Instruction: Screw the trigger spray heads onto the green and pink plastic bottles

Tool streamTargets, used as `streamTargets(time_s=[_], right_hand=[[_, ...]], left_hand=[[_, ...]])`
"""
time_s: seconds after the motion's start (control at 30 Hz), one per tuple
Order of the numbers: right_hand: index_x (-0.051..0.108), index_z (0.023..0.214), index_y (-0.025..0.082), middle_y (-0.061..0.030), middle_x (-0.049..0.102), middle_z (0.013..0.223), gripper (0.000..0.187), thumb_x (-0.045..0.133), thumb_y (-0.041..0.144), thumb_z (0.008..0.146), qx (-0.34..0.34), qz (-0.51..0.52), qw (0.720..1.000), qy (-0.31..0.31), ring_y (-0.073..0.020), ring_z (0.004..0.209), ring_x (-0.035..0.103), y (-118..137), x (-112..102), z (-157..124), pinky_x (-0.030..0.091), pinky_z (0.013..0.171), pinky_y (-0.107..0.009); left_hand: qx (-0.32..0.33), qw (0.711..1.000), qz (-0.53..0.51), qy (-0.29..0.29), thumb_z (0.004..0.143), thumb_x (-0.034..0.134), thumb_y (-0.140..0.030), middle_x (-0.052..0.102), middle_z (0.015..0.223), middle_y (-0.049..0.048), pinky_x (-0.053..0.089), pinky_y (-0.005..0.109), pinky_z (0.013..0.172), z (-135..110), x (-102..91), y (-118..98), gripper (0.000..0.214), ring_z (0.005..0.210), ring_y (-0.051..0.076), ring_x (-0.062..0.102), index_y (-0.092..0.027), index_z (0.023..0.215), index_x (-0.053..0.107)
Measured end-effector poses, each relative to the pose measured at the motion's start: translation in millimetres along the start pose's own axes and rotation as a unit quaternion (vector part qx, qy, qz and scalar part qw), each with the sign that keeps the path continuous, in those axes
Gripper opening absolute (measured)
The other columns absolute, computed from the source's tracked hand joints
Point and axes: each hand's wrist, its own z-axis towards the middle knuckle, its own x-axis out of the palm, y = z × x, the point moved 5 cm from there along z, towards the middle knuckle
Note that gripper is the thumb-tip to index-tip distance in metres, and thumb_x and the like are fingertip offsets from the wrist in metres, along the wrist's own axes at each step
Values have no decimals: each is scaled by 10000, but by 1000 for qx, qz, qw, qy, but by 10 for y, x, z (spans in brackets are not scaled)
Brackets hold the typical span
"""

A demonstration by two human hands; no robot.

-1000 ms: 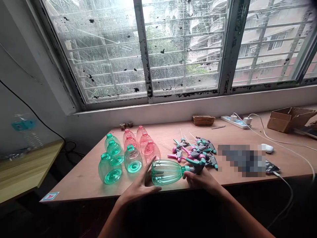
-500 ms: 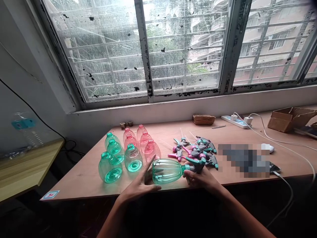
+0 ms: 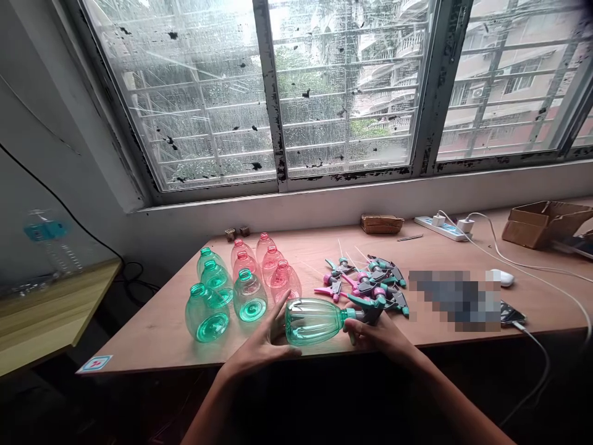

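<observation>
A clear green spray bottle (image 3: pixel 312 321) lies sideways between my hands, just over the table's front edge. My left hand (image 3: pixel 259 346) cups its base, thumb below and fingers behind. At the neck, my right hand (image 3: pixel 377 334) is closed around the collar of the teal-and-grey trigger sprayer head (image 3: pixel 370 309), which sits on the bottle's mouth. Left of my hands stand several open green bottles (image 3: pixel 208 318), with several open pink bottles (image 3: pixel 282 281) behind them. Beyond my right hand lies a pile of loose trigger sprayer heads (image 3: pixel 368 284), pink, teal and grey, some with thin tubes.
A brown paper-wrapped block (image 3: pixel 382 224), a power strip (image 3: pixel 442 228) and a cardboard box (image 3: pixel 532 225) sit along the back. At right are a white mouse (image 3: pixel 503 278), a phone (image 3: pixel 513 314) with a cable and a blurred patch. The window (image 3: pixel 343 93) rises behind.
Almost nothing differs. Both hands keep the same hold on the spray bottle, and the whole view has shifted very slightly.
</observation>
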Motion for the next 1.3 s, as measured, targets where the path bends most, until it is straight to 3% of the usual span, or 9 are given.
streamTargets(time_s=[0.13,0.2,0.33,0.43,0.63,0.83,0.97,1.1,1.3], right_hand=[[702,785,148,-23,644,641,379,767,521,797,-5,7,1000,2,-133,567,565,14,11,-6,446,534,-248],[702,782,148,-22,640,633,376,767,518,799,-11,12,1000,6,-130,559,557,11,14,-1,436,525,-244],[701,784,153,-26,642,640,373,761,520,804,-16,11,1000,5,-134,563,554,-27,1,18,442,518,-243],[692,770,153,-29,647,654,375,763,520,800,-14,13,1000,4,-135,568,557,-45,-3,24,454,524,-245],[704,786,142,-30,644,646,382,773,517,796,-14,12,1000,0,-121,547,553,-29,2,17,435,504,-227],[702,799,141,-39,655,659,377,761,513,808,-20,15,1000,5,-130,550,568,-77,-11,40,457,513,-240],[692,791,149,-36,659,668,380,765,522,798,-22,14,1000,5,-130,543,562,-90,-18,47,462,507,-244],[692,770,146,-32,650,650,376,756,514,810,-19,5,1000,2,-124,536,553,-80,-19,49,449,501,-238],[683,785,152,-33,655,666,370,762,513,804,-22,11,1000,3,-123,536,553,-74,-10,47,443,495,-236]], left_hand=[[-47,998,29,-31,750,836,-257,379,1587,143,304,524,1195,-22,-28,-29,967,1451,367,356,-257,1553,297],[-45,998,24,-34,747,839,-255,395,1579,133,322,526,1185,-21,-36,-32,922,1439,371,377,-272,1530,352],[-10,1000,-28,7,705,859,-176,369,1593,115,381,550,1138,2,-2,-9,1068,1418,363,418,-374,1553,239],[-1,1000,-25,16,690,867,-173,339,1605,127,375,575,1134,-1,19,-31,1144,1432,383,389,-378,1569,165],[-56,997,46,-30,764,824,-318,387,1584,130,319,542,1184,-45,-29,-51,943,1445,378,362,-274,1549,304],[12,1000,-9,23,765,822,-209,328,1610,128,345,552,1161,-11,7,11,1057,1421,347,415,-372,1570,158],[-12,1000,-2,2,733,848,-220,267,1637,130,339,530,1175,-17,15,-27,1082,1460,362,341,-340,1572,176],[-46,998,29,-19,771,820,-259,347,1604,129,339,525,1180,-41,-8,-37,936,1471,366,318,-291,1546,297],[1,1000,0,4,753,829,-197,293,1628,119,335,559,1166,-16,1,16,1067,1426,354,407,-390,1566,165]])
